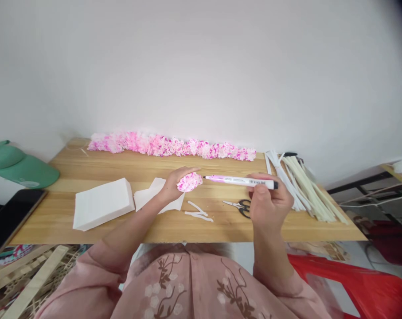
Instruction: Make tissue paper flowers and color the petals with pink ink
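Observation:
My left hand (172,184) is closed around a paper flower (189,181), white with pink blotches, its ruffled face turned to the right. In my right hand (270,201) is a white marker pen (237,180) with a black end, gripped near that end. Its dark tip points left, close beside the flower's edge; whether they touch I cannot tell. Behind my left wrist lie loose sheets of white paper (147,195). Narrow white paper strips (199,212) rest between my hands. Small black-handled scissors (242,206) lie partly hidden behind my right hand.
A row of pink-and-white paper flowers (170,146) runs along the wall. A white paper stack (103,204) is at left, near a phone (13,217) and green visor cap (23,166). Bundled white strips (285,181) and cream strips (314,190) lie right. A red stool (360,279) stands below.

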`<action>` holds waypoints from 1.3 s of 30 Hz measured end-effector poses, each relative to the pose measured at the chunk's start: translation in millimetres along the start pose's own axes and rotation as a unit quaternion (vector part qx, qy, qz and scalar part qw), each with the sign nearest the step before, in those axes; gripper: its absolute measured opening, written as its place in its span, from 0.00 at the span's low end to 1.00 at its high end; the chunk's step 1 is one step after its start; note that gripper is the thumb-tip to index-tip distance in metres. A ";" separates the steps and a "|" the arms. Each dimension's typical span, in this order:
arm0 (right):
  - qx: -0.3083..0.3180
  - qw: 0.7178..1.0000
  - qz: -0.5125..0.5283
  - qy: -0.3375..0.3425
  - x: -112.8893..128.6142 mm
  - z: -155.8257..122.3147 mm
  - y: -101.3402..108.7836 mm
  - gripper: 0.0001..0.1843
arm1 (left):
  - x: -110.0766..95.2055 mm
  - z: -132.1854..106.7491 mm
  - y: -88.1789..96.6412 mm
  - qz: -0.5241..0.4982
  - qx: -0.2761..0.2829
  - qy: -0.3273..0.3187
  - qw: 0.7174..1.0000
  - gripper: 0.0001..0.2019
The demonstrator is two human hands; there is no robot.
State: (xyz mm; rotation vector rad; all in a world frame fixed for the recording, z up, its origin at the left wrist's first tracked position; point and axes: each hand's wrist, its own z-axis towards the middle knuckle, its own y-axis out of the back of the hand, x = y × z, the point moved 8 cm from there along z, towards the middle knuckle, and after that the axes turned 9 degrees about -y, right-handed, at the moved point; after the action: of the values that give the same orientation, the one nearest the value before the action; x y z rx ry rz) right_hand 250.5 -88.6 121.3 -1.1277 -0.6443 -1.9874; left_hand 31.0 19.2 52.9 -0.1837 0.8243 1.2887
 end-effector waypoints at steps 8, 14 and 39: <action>0.008 0.999 0.049 -0.001 1.7 1.9 -13.1 0.09 | -2.7 1.2 -1.3 0.018 -0.001 -0.035 0.999 0.16; 0.024 1.000 0.006 0.015 11.8 0.1 -21.2 0.10 | -4.1 1.8 -4.7 0.092 0.024 -0.053 0.994 0.15; 0.013 0.999 -0.034 0.026 15.0 -3.2 -18.1 0.09 | -3.7 2.6 -5.3 0.147 0.051 -0.050 0.987 0.13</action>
State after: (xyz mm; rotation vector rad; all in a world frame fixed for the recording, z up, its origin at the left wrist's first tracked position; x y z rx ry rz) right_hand 229.4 -85.6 131.7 -1.0483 -0.6869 -2.0536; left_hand 36.7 16.2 55.4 0.0880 0.8490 1.5151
